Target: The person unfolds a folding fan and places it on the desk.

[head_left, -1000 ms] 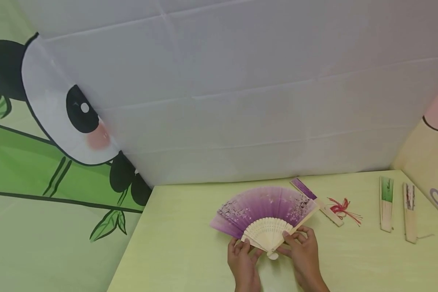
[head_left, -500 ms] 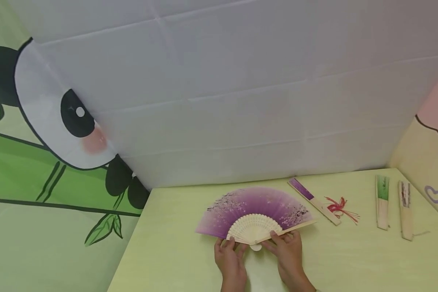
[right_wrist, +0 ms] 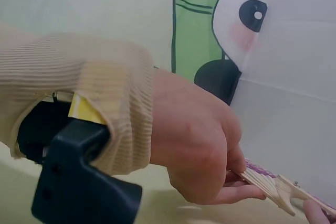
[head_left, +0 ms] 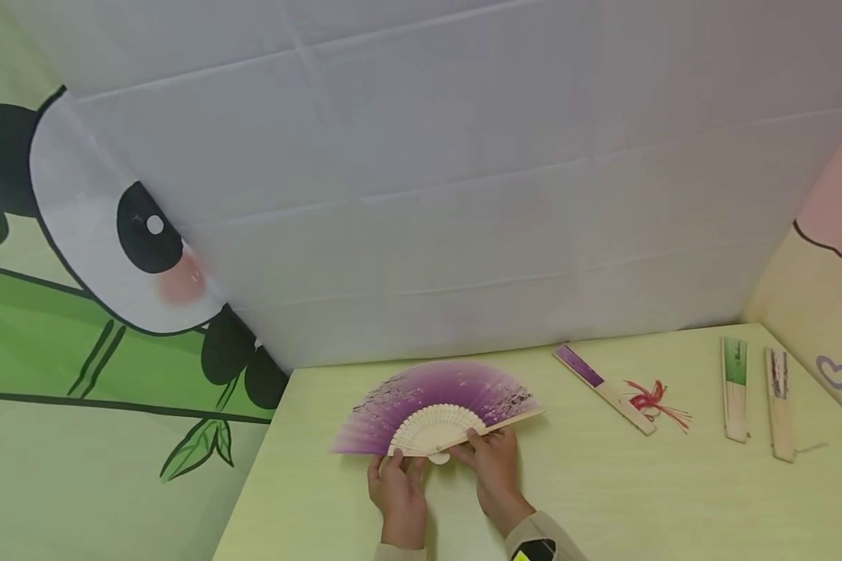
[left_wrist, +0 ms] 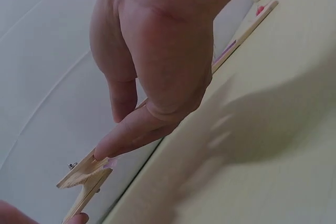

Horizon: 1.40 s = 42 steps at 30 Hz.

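A purple folding fan (head_left: 456, 386) with a blossom print and pale wooden ribs is spread wide between my hands at the left-centre of the table. My left hand (head_left: 400, 495) pinches its left guard stick near the pivot. The right hand (head_left: 494, 471) grips the right guard, thumb on top and fingers beneath. From the left wrist, the left hand (left_wrist: 163, 56) shows with the guard's wooden end (left_wrist: 79, 174) at its fingertips. In the right wrist view, the right hand (right_wrist: 199, 142) holds the ribs (right_wrist: 262, 182), and a left fingertip (right_wrist: 315, 213) lies nearby.
A folded purple fan (head_left: 603, 389) with a red tassel (head_left: 649, 399) lies right of my hands. Farther right are a folded green fan (head_left: 734, 389) and a folded white-patterned one (head_left: 782, 405). A white cloth wall (head_left: 428, 195) rises behind the table (head_left: 638, 499).
Both hands have carried the fan leftward, away from the folded purple one. The fan looks spread wider, its left guard now nearly level. The folded fans stay on the table; the head view shifts slightly.
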{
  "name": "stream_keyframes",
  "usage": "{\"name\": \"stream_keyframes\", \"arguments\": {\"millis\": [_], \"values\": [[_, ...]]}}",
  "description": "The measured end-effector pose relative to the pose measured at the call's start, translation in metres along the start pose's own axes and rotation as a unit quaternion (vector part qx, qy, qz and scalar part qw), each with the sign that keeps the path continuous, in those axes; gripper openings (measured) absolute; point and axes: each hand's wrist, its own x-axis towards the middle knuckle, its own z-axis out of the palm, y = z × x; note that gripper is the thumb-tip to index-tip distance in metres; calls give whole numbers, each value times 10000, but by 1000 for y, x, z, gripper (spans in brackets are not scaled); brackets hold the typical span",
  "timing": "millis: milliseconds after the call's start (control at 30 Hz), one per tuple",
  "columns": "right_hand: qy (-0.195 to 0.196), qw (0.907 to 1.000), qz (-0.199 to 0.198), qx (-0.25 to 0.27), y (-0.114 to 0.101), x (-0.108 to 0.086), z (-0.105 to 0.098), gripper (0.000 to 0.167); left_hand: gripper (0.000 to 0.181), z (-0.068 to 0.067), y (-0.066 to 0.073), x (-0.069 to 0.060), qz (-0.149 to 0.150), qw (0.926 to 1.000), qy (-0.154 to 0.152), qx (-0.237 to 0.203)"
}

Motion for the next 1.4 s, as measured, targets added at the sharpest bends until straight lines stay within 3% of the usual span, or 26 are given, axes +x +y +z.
{"name": "stream_keyframes", "arguments": {"millis": [300,600,867,1233,1400], "values": [[-193,9998,48,-92,26,16,32,38,27,-16,15,35,-30,9997,236,19],[-440,9983,240,-294,35,26,46,36,36,-24,26,59,-305,9991,232,155],[-739,9957,447,-349,40,37,50,44,62,-26,33,73,-476,9983,179,279],[-719,9923,765,-657,40,44,53,41,63,-29,37,82,-629,9970,-122,438],[-754,9899,938,-746,36,46,52,41,51,-25,43,83,-614,9930,-201,987]]}}
